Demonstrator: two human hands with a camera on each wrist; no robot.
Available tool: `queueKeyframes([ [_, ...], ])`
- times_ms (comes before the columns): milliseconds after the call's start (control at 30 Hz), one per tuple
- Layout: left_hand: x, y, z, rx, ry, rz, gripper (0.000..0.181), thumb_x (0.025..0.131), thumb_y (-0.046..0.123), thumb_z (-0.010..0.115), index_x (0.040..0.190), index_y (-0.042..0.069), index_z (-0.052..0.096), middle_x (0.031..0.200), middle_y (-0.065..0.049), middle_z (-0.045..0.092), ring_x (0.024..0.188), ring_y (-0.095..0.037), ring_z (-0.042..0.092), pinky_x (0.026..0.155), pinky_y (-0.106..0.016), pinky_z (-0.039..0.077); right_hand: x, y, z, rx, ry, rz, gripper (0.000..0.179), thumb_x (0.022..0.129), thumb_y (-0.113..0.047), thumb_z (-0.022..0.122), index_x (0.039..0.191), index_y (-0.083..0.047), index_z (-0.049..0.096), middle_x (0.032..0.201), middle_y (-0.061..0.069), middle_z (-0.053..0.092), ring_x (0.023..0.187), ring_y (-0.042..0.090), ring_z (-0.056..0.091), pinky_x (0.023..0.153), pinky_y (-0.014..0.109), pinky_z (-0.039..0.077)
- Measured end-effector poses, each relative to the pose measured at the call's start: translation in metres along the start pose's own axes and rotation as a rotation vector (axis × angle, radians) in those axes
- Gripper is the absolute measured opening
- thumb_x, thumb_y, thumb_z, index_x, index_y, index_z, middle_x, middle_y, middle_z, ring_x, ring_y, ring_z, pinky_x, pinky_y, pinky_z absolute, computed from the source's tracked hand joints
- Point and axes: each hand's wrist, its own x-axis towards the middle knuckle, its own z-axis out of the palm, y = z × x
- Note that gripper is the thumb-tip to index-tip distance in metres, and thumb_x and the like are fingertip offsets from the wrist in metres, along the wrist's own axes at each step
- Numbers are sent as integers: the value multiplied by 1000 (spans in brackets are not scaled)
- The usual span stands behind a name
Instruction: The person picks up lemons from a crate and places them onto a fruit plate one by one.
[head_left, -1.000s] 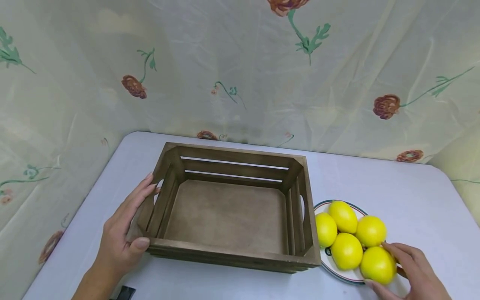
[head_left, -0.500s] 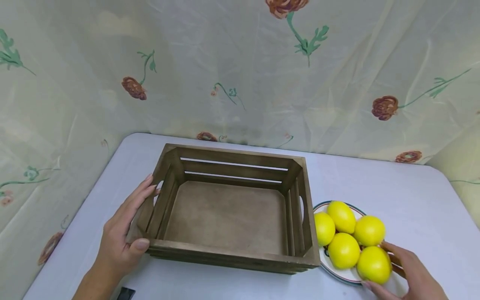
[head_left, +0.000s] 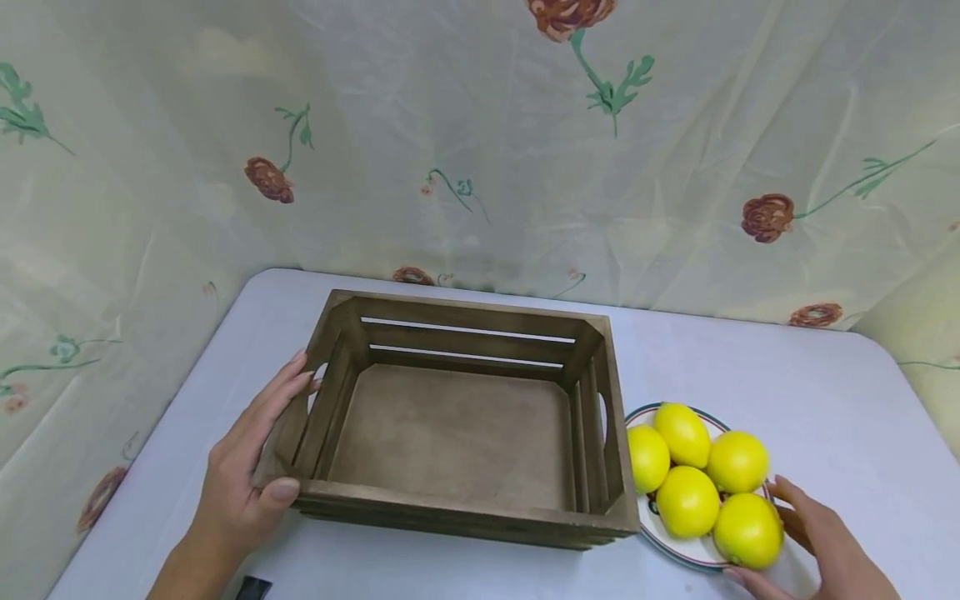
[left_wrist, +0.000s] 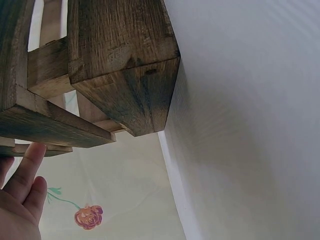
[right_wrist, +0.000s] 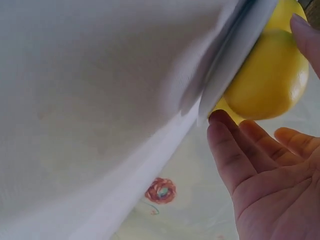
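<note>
A brown slatted wooden crate (head_left: 450, 437) stands on the white table with nothing inside. My left hand (head_left: 243, 475) rests against its left end, fingers extended by the handle slot and thumb at the near corner. In the left wrist view, those fingers (left_wrist: 31, 170) lie by a slat. Right of the crate is a white plate (head_left: 686, 550) with dark and red rim lines, bearing several yellow lemons (head_left: 686, 502). Beside the nearest lemon (head_left: 747, 531) is my right hand (head_left: 832, 542), spread around the plate's right edge; its fingertips (right_wrist: 216, 117) are close to the rim.
The table (head_left: 810, 400) has a pale, smooth top. A flowered curtain (head_left: 480, 150) hangs behind it and along the left side. Near the front edge lies a small black object (head_left: 253, 588), cut off by the frame. The crate's right end adjoins the plate.
The nearest lemon has shifted slightly left. My right fingers have moved a little off it. My left hand keeps its place on the crate, and the head view has tilted slightly.
</note>
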Motion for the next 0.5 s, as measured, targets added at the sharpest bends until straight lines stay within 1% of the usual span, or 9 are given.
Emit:
queueKeyframes([
  [33, 0, 0, 0, 2, -1, -3, 85, 105, 60, 49, 138, -19, 53, 148, -33, 52, 144, -28, 49, 121, -30, 33, 1, 1, -2, -10, -7, 0, 131, 67, -56, 95, 163, -3, 24, 142, 26, 49, 115, 46, 61, 81, 27, 60],
  [67, 0, 0, 0, 4, -3, -4, 86, 105, 60, 49, 138, -18, 53, 148, -33, 52, 144, -29, 49, 121, -30, 33, 2, 2, -4, -11, -27, 6, 130, 70, -56, 94, 164, -3, 22, 144, 27, 47, 116, 48, 59, 87, 29, 59],
  [100, 0, 0, 0, 2, -4, -3, 85, 105, 60, 49, 138, -18, 53, 148, -34, 52, 144, -28, 50, 121, -30, 33, 3, 4, -6, -13, -47, 14, 130, 72, -57, 93, 165, -3, 20, 146, 29, 45, 118, 49, 56, 92, 35, 58],
  [133, 0, 0, 1, -2, -3, 1, 85, 105, 60, 49, 138, -19, 53, 148, -34, 52, 143, -28, 50, 121, -30, 33, 4, 6, -8, -17, -52, 18, 128, 73, -56, 92, 164, -2, 20, 146, 30, 45, 119, 50, 54, 95, 47, 57],
  [167, 1, 0, 1, -3, -4, 3, 85, 106, 60, 49, 138, -19, 53, 148, -34, 51, 143, -28, 50, 121, -31, 33, 4, 7, -10, -29, -59, 29, 128, 75, -56, 91, 165, -2, 19, 147, 31, 44, 120, 52, 53, 92, 62, 53],
  [200, 1, 0, 1, -3, -3, 7, 85, 106, 60, 49, 138, -19, 53, 147, -34, 51, 143, -28, 51, 121, -31, 33, 4, 8, -11, -38, -60, 42, 127, 76, -57, 90, 165, -3, 17, 147, 32, 44, 121, 53, 50, 88, 73, 47],
  [267, 1, -1, 1, -5, -3, 13, 85, 106, 59, 49, 138, -19, 52, 147, -35, 51, 142, -27, 52, 121, -31, 34, 3, 12, -14, -38, -39, 41, 124, 79, -54, 89, 166, -3, 16, 146, 35, 43, 122, 55, 46, 89, 78, 44],
  [333, 1, -1, 1, -1, -3, 11, 85, 106, 60, 48, 138, -19, 53, 148, -34, 51, 142, -27, 51, 121, -31, 33, 1, 16, -15, -43, 18, 13, 120, 78, -48, 92, 165, -4, 22, 144, 34, 47, 122, 53, 46, 91, 78, 42],
  [500, -1, -1, 0, 19, -5, 0, 87, 105, 62, 47, 138, -18, 54, 148, -33, 52, 144, -30, 49, 121, -31, 33, 3, 18, -19, -46, 71, -49, 112, 78, -41, 94, 162, -4, 31, 144, 34, 47, 123, 51, 46, 95, 79, 38],
])
